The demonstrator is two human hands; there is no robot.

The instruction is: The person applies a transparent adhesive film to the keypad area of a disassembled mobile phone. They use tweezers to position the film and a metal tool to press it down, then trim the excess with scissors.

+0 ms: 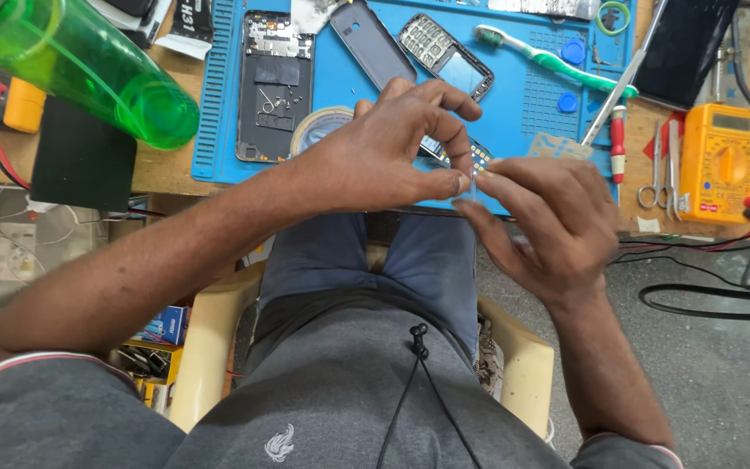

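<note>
My left hand (392, 148) and my right hand (544, 221) meet over the front edge of a blue work mat (523, 104). Both pinch a tiny clear piece (476, 184) between thumb and fingertips. Just behind the fingers a small circuit board (477, 156) shows, mostly hidden by my left hand; I cannot tell whether a hand holds it. On the mat lie an opened phone body (275, 82), a grey back cover (373, 43), a keypad frame (444, 54) and a roll of tape (319, 126).
A green plastic bottle (80, 69) lies at the left. A green-white toothbrush (544, 59) and a screwdriver (618, 143) rest on the mat. Scissors and tweezers (660, 174), an orange multimeter (720, 161) and black cables (722, 295) are at the right.
</note>
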